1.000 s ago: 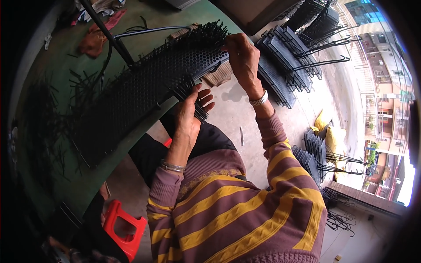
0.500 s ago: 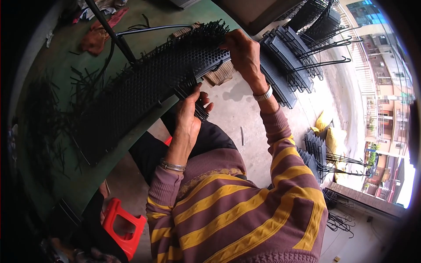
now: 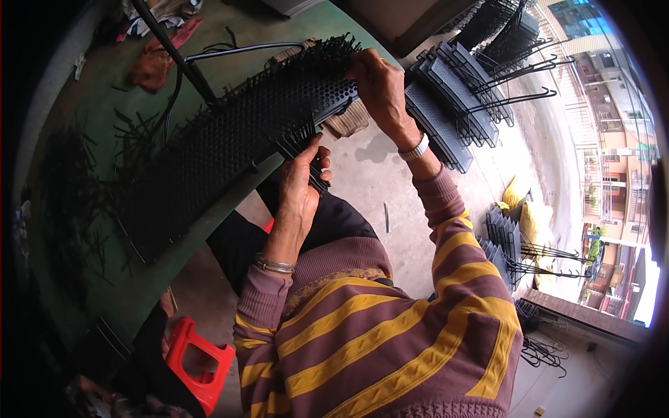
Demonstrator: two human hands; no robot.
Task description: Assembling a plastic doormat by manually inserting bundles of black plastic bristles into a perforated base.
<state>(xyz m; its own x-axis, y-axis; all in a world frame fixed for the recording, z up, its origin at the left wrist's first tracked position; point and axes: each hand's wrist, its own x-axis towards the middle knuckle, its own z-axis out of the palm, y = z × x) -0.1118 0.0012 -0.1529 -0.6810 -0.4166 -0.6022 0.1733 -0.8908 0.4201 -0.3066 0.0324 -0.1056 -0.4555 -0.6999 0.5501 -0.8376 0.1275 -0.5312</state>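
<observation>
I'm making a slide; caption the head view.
Left hand holds black strips; right hand at one end of a perforated panel.

Open gap between left hand (image 3: 301,174) and right hand (image 3: 380,83), along near edge of perforated black panel (image 3: 202,157). Bristling black strips (image 3: 327,57) crowd panel's far edge, obstructing low passage there. Slanted black pole (image 3: 174,54) bars way beyond panel. Loose strips (image 3: 139,131) clutter table (image 3: 136,296) at left. Free floor (image 3: 359,177) rightward of left hand; mesh racks (image 3: 453,97) obstruct right hand's outer side.
</observation>
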